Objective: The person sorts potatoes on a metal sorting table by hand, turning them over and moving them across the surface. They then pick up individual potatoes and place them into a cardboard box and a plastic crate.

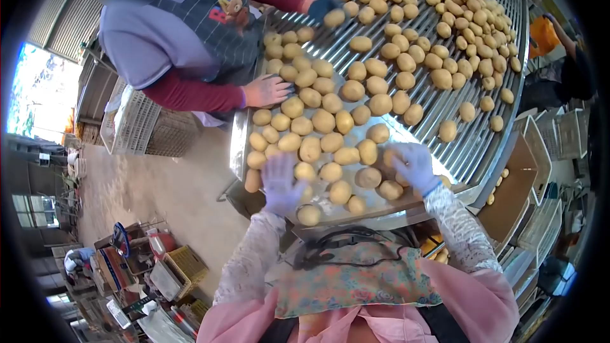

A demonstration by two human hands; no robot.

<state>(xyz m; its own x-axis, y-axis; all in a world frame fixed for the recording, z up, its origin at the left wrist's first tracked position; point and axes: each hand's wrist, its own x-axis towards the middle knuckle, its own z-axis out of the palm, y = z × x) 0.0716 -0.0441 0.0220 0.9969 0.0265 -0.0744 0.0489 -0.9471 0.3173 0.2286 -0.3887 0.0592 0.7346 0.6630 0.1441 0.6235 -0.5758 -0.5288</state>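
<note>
Many potatoes lie on the metal sorting tray in front of me. My left hand, in a pale purple glove, rests with its fingers spread at the tray's left side, against several potatoes. On the right, my right hand, gloved the same way, has its fingers curved down beside a potato; the fingertips touch or nearly touch it, and whether they grip it cannot be made out. Further potatoes lie between my two hands.
Beyond the tray, metal rollers carry more potatoes. A co-worker in an apron stands at the far left, hands over the potatoes. Crates stand on the left floor, and a large box is at the right.
</note>
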